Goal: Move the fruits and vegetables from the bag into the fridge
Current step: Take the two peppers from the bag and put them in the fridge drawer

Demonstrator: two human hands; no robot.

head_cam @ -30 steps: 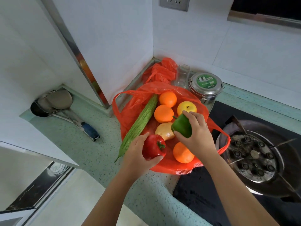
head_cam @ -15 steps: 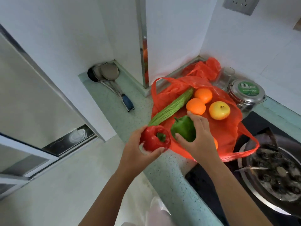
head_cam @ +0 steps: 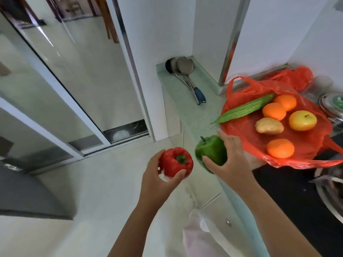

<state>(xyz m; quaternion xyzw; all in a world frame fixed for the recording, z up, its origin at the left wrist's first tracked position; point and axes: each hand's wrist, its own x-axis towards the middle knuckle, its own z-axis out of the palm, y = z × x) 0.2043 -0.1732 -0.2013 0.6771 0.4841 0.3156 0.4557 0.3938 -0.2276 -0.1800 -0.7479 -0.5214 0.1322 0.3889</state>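
Head view: a red bell pepper [head_cam: 176, 161] is gripped in the curled fingers of the left hand [head_cam: 157, 180] and a green bell pepper [head_cam: 211, 152] is clasped by the right hand [head_cam: 230, 162]. Both are held off the red plastic bag [head_cam: 248, 138], near 6 o'clock. The carry to the fridge is judged to be under way; next, a hand must be freed for its door. A bitter gourd [head_cam: 245, 110], oranges [head_cam: 280, 148], a potato [head_cam: 269, 125] and a yellow apple [head_cam: 303, 120] lie on the bag at 3 o'clock. No fridge is identifiable, and a blurred dark shape [head_cam: 27, 191] at 8 o'clock cannot be made out.
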